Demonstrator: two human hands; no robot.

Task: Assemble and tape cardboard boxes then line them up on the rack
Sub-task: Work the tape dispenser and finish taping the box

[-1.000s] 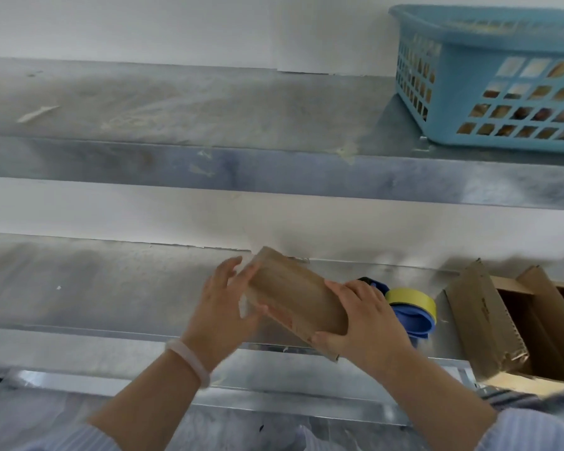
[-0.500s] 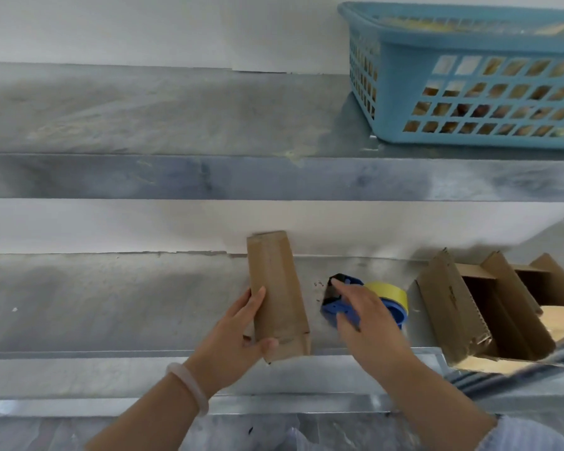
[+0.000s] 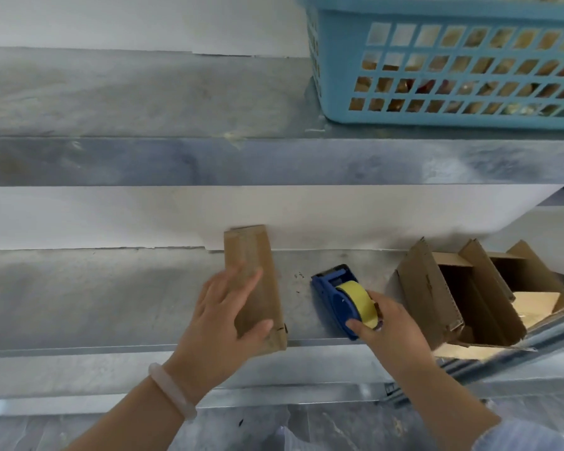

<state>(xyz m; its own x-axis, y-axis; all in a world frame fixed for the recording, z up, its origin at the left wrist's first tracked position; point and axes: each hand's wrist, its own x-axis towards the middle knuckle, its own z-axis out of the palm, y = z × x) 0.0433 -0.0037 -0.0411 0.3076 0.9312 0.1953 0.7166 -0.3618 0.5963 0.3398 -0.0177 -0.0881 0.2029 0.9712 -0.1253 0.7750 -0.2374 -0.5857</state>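
The box (image 3: 251, 252) is steadied on the shelf (image 3: 111, 294) by the flat, spread left hand (image 3: 228, 314) while the dispenser (image 3: 329, 294) is gripped by the right hand (image 3: 391, 323), presumably for taping.

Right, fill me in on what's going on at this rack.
A person is working at a metal rack. The left grip, a bare hand, rests with straight fingers on a narrow brown cardboard box that lies on the lower metal shelf. The right grip is curled round a blue tape dispenser loaded with yellow tape, beside the box. Open brown cardboard boxes sit further right, and a light blue plastic basket stands on the shelf above. Taping looks likely next.
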